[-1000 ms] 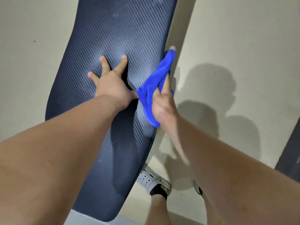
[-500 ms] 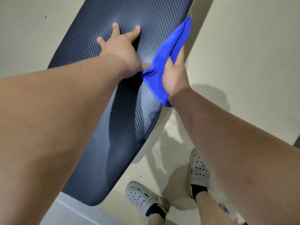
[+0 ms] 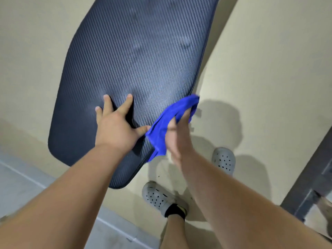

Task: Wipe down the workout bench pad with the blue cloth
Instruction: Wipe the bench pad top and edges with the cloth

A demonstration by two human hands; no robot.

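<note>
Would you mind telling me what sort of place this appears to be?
Probably a home or small gym corner: a long dark textured bench pad over a plain beige floor, a blue cloth at its edge, and grey perforated clogs worn casually.

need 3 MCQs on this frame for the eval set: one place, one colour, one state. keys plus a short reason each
1. Where is the blue cloth?
A. Draped over a chair
B. At the bench pad edge, beside the right hand
C. In a bucket

2. What colour are the shoes?
A. Red
B. Grey
C. Green

3. How is the left hand placed?
A. Curled in a fist above the pad
B. Hanging clear of the pad
C. Flat on the pad, fingers spread

Key:
1 B: the cloth lies along the pad's side edge, at the blurred right hand.
2 B: both perforated shoes on the floor are grey.
3 C: the palm is down and the spread fingers press the pad.
</note>
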